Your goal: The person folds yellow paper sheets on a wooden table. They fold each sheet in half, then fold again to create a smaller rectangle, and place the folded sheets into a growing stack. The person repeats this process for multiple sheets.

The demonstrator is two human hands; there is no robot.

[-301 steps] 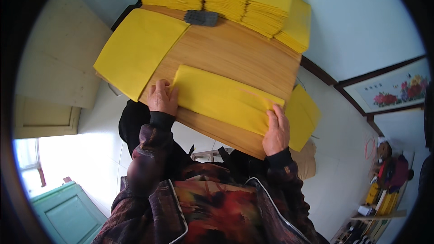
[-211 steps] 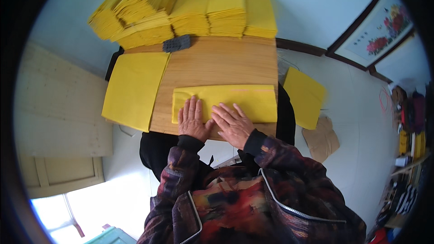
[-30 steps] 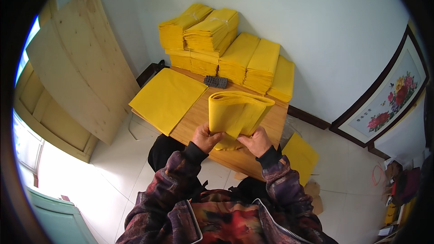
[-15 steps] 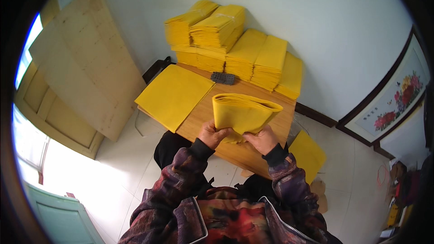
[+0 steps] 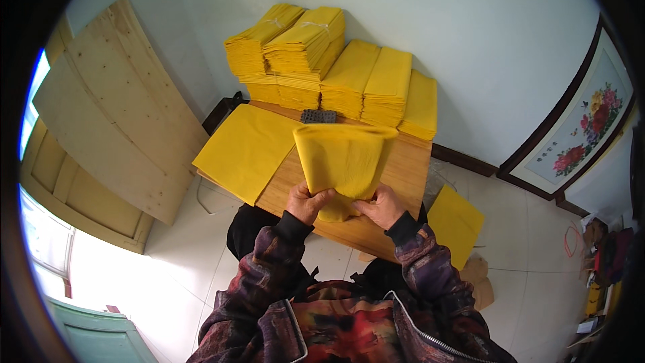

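Note:
A folded bundle of yellow paper-like sheets (image 5: 342, 165) stands upright between my hands, its folded edge at the top. My left hand (image 5: 308, 203) grips its lower left side, thumb across the front. On the lower right side, my right hand (image 5: 381, 206) pinches the bundle, thumb forward as well. The bundle is held over the near part of a wooden table (image 5: 279, 185). A flat yellow sheet or stack (image 5: 245, 151) lies at the table's left. Behind the bundle sits a small dark grey block-like object (image 5: 318, 116), whose kind I cannot make out.
Several piles of folded yellow sheets (image 5: 366, 77) line the table's back against the wall, some tied. More yellow sheets (image 5: 454, 225) are low beside the table's right. A wooden board (image 5: 117, 111) leans at left. A framed flower picture (image 5: 581, 128) stands at right.
The bundle's top has tipped so its broad front face shows more and its open folds less. Both hands keep their hold. The whole view has shifted slightly.

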